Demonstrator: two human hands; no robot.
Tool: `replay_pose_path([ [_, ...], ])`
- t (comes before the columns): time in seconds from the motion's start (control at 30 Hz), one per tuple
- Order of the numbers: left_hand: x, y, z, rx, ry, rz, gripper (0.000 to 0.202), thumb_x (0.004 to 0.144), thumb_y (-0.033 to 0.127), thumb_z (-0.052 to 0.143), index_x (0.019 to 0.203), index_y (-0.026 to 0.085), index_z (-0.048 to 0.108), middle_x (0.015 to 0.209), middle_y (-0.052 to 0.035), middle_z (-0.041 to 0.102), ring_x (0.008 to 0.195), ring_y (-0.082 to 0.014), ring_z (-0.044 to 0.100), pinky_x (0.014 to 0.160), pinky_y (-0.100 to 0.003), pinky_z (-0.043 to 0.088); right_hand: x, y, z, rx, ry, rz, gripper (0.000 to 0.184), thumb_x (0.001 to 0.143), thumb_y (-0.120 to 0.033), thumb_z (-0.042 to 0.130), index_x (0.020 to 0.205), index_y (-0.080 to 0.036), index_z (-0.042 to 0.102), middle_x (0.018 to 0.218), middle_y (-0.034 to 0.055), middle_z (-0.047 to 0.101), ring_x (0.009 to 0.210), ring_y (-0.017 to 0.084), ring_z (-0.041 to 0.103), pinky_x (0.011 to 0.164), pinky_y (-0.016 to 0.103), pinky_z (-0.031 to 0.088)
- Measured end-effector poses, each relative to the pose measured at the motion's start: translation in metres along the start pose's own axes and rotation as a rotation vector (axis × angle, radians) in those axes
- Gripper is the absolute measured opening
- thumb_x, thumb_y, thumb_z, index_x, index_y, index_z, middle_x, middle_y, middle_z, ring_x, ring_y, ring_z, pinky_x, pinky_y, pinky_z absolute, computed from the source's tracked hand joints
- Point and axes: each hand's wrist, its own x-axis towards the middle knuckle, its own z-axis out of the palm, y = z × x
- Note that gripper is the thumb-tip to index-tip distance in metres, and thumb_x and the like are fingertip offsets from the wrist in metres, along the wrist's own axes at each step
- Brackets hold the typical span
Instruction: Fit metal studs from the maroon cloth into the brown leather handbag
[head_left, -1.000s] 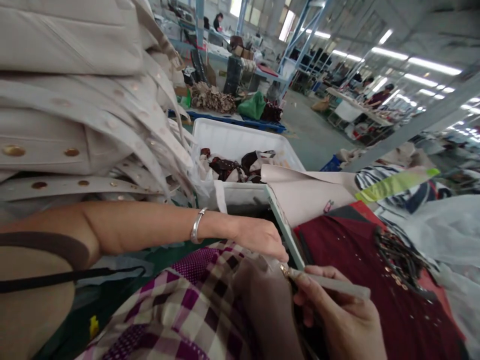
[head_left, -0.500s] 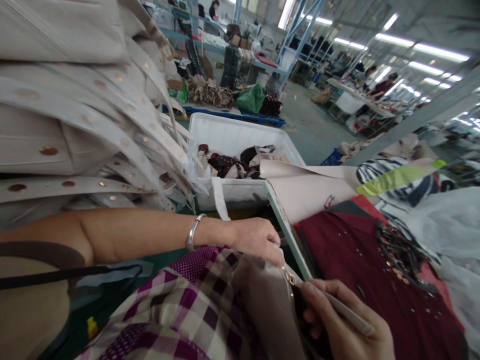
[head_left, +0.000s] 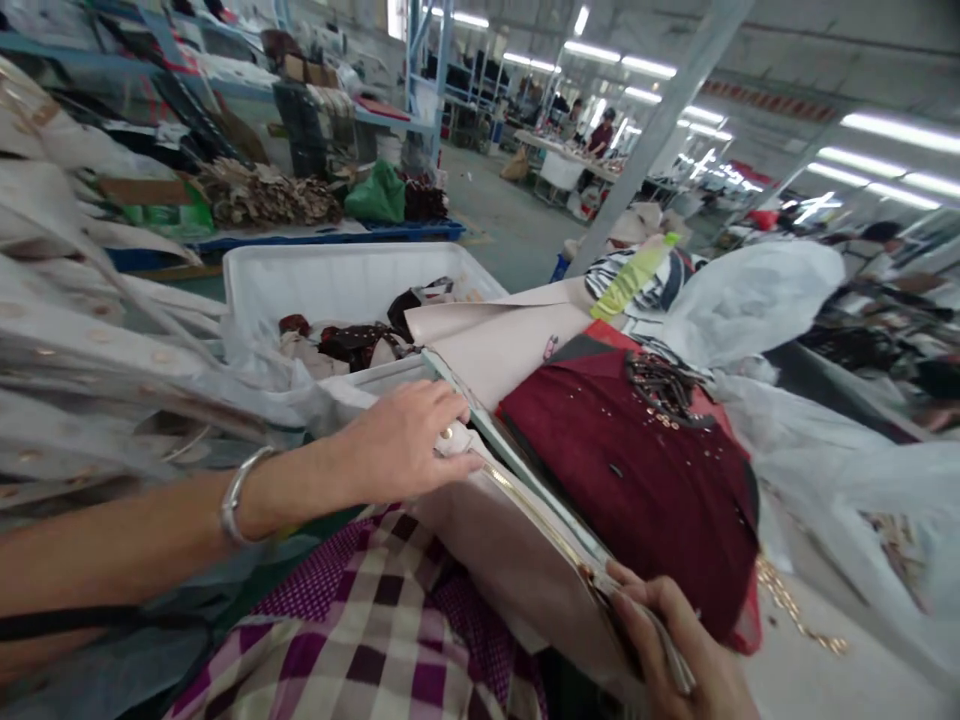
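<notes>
A beige bag [head_left: 517, 560] with a gold-toothed zipper [head_left: 517, 495] lies slanted across my lap, over a checked purple cloth. My left hand [head_left: 405, 440] pinches its far end, where a pale tab with a gold stud [head_left: 448, 434] shows between thumb and fingers. At the near end my right hand [head_left: 675, 640] grips the bag's edge close to the zipper slider [head_left: 589, 573]. A narrow beige strip [head_left: 671, 650] runs along between its fingers; whether it belongs to the bag, I cannot tell. The zipper looks closed between the far end and the slider.
Against the bag stands a table with dark red fabric [head_left: 622, 490], dark straps with gold rings [head_left: 667, 385] and a gold chain [head_left: 795, 605]. Beyond my left hand is a white bin [head_left: 337, 270] holding dark and beige pieces. Beige studded straps [head_left: 97, 350] hang at left. Clear plastic [head_left: 757, 300] lies right.
The view has swung right. My hands have moved farther apart, and the zipper now stretches in a straight line between them. My left hand has shifted to the bag's far end.
</notes>
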Motion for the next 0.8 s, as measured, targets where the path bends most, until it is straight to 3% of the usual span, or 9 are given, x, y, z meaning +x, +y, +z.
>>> replay_pose_path([
  [0.1, -0.014, 0.04, 0.019, 0.119, 0.172, 0.323, 0.028, 0.096, 0.025, 0.053, 0.119, 0.013, 0.062, 0.127, -0.0097, 0.061, 0.121, -0.0264, 0.051, 0.106, -0.043, 0.035, 0.002, 0.009, -0.003, -0.135, 0.097, -0.026, 0.034, 0.099, -0.053, 0.043, 0.097, -0.026, 0.063, 0.105, 0.0023, 0.076, 0.091, 0.02, 0.074, 0.072, 0.022, 0.056],
  [0.17, -0.023, 0.066, 0.036, 0.125, 0.168, 0.496, 0.033, 0.098, 0.025, 0.048, 0.126, 0.014, 0.06, 0.136, -0.0072, 0.058, 0.129, -0.0227, 0.047, 0.108, -0.037, 0.034, 0.005, 0.013, -0.011, -0.259, 0.137, -0.108, 0.035, 0.102, -0.048, 0.039, 0.102, -0.025, 0.065, 0.103, 0.0022, 0.076, 0.089, 0.02, 0.074, 0.07, 0.023, 0.057],
  [0.23, -0.024, 0.085, 0.052, 0.155, 0.152, 0.574, 0.04, 0.099, 0.028, 0.048, 0.136, 0.013, 0.054, 0.147, -0.007, 0.05, 0.138, -0.0222, 0.04, 0.107, -0.034, 0.036, 0.008, 0.012, -0.021, -0.344, 0.135, -0.255, 0.032, 0.103, -0.044, 0.04, 0.105, -0.025, 0.066, 0.103, 0.0016, 0.076, 0.089, 0.018, 0.074, 0.065, 0.021, 0.057],
  [0.33, -0.004, 0.099, 0.069, 0.16, 0.103, 0.553, 0.052, 0.1, 0.036, 0.046, 0.147, 0.014, 0.042, 0.157, -0.0084, 0.037, 0.146, -0.0263, 0.029, 0.108, -0.038, 0.037, 0.016, 0.001, -0.035, -0.382, 0.238, -0.263, 0.027, 0.102, -0.047, 0.044, 0.105, -0.028, 0.062, 0.101, -0.0026, 0.076, 0.083, 0.018, 0.075, 0.058, 0.023, 0.055],
  [0.47, 0.038, 0.105, 0.096, 0.116, 0.056, 0.468, 0.054, 0.101, 0.04, 0.044, 0.15, 0.019, 0.037, 0.156, -0.0084, 0.038, 0.147, -0.0349, 0.024, 0.11, -0.049, 0.037, 0.043, -0.006, -0.04, -0.367, 0.413, -0.158, 0.037, 0.098, -0.054, 0.039, 0.087, -0.027, 0.061, 0.087, -0.0017, 0.077, 0.074, 0.022, 0.074, 0.057, 0.029, 0.054],
  [0.63, 0.063, 0.112, 0.143, 0.068, -0.023, 0.446, 0.053, 0.101, 0.043, 0.042, 0.149, 0.022, 0.037, 0.149, -0.0083, 0.045, 0.142, -0.0384, 0.032, 0.107, -0.055, 0.04, 0.078, 0.026, -0.032, -0.296, 0.368, -0.034, 0.037, 0.088, -0.053, 0.042, 0.077, -0.024, 0.063, 0.081, 0.0044, 0.075, 0.071, 0.026, 0.073, 0.06, 0.035, 0.054],
  [0.73, 0.066, 0.115, 0.161, 0.056, -0.049, 0.43, 0.053, 0.101, 0.044, 0.042, 0.149, 0.024, 0.038, 0.15, -0.008, 0.045, 0.142, -0.0388, 0.031, 0.108, -0.058, 0.037, 0.076, 0.046, -0.04, -0.278, 0.354, -0.054, 0.037, 0.089, -0.051, 0.046, 0.08, -0.024, 0.069, 0.093, 0.006, 0.075, 0.086, 0.026, 0.073, 0.074, 0.036, 0.057],
  [0.8, 0.068, 0.114, 0.168, 0.044, -0.06, 0.419, 0.053, 0.1, 0.043, 0.043, 0.15, 0.025, 0.038, 0.149, -0.0077, 0.045, 0.143, -0.0386, 0.03, 0.11, -0.058, 0.033, 0.062, 0.059, -0.059, -0.266, 0.322, -0.122, 0.033, 0.09, -0.049, 0.052, 0.088, -0.024, 0.074, 0.104, 0.0061, 0.074, 0.098, 0.024, 0.071, 0.083, 0.033, 0.057],
])
